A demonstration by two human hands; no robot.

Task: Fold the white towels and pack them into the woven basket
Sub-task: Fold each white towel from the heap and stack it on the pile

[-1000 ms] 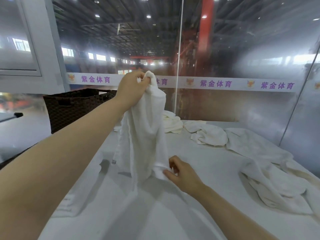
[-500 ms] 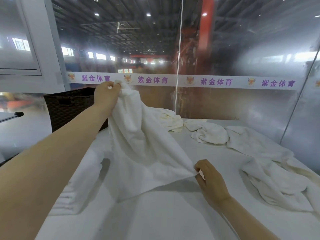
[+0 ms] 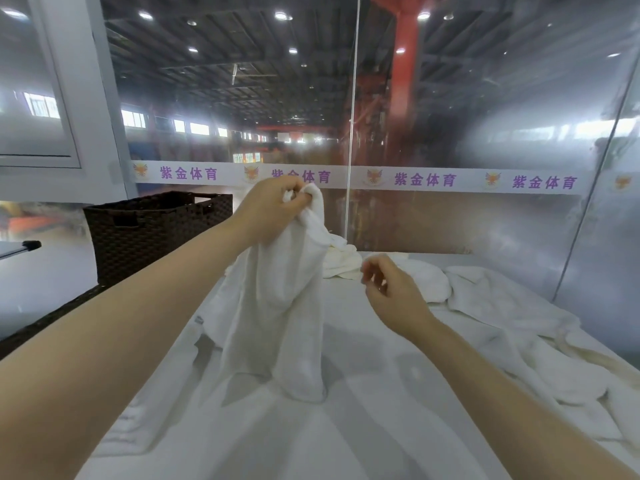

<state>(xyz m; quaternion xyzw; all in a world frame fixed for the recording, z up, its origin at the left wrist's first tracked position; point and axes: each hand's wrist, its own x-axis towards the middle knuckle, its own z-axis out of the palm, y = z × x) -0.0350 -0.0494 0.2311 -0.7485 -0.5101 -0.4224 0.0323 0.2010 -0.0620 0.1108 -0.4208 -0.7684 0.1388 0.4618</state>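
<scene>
Towel (image 3: 277, 306) in left hand (image 3: 268, 211): plain white. Basket (image 3: 152, 233) left of it: dark brown weave. Banner (image 3: 426, 180) beyond: white, purple characters.

One dark brown woven basket (image 3: 156, 233) stands at the left of the frame. One white towel (image 3: 277, 306) hangs at centre; one folded white stack (image 3: 138, 420) lies lower left. At least four crumpled white towels (image 3: 502, 299) lie loose at right; their exact number is unclear.
</scene>
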